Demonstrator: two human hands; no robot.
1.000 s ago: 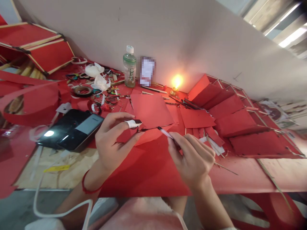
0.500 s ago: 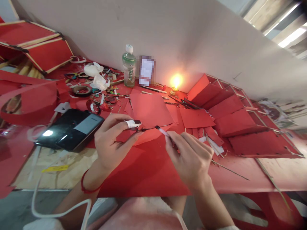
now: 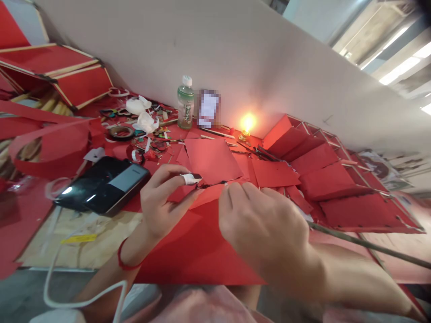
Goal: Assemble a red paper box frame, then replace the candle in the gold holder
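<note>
**Item 1:** bare left hand (image 3: 160,202), with a braided red cord (image 3: 123,261) being worn at the wrist and a white tape wrap (image 3: 188,179) on 1 finger. Its fingers (image 3: 168,172) are being held curved, and a thin dark strip (image 3: 210,185) is being pinched near the tape.

**Item 2:** bare right hand (image 3: 266,237), being shown from the back. Its fingers (image 3: 235,193) are being kept close together at the strip's far end; what they pinch cannot be told.

**Item 3:** the strip, stiff and narrow, is being held between the 2 hands, just above the matte red paper sheets (image 3: 208,159) spread over the red worktop (image 3: 390,271).

**Item 4:** a long bamboo sliver (image 3: 370,247) is being shown running out from behind the right hand.

**Surroundings:** red paper panels on bamboo frames (image 3: 336,179) are being kept at right, with a glossy black handheld device (image 3: 104,186) at left.

**Change from the earlier frame:** the right hand is being seen raised nearer the camera, and the white stick seen earlier in its fingers is being hidden.
</note>
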